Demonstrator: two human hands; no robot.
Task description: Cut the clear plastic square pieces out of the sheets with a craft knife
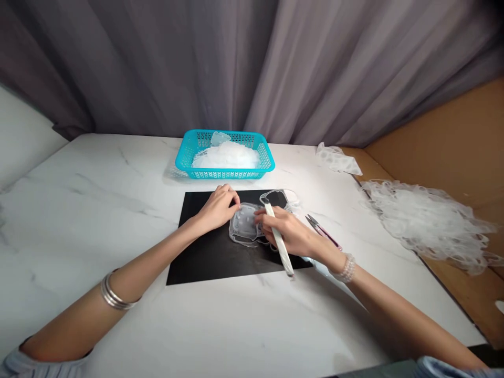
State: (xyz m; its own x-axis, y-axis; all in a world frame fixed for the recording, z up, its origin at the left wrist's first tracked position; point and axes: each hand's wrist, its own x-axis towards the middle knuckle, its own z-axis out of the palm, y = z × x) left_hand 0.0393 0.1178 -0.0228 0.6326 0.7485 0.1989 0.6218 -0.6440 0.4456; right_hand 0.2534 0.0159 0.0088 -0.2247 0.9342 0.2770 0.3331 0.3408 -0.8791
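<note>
A translucent, rounded-square plastic piece (244,223) with a loose, wavy rim lies on the black mat (200,260). My left hand (220,206) is closed, thumb and finger pinching the piece's upper left edge. In my right hand (289,230) is a slim tool with a white-wrapped handle (280,244), its dark tip pointing away from me. The fingers of that hand also rest over the right side of the piece, hiding part of it. A thin clear trimming loop (289,193) lies just beyond the tool tip.
A turquoise basket (185,157) with a heap of translucent pieces (230,156) stands behind the mat. Thread snips (323,231) lie right of my right hand. Farther right are a clear scrap (337,159) and a big pile of clear trimmings (429,220).
</note>
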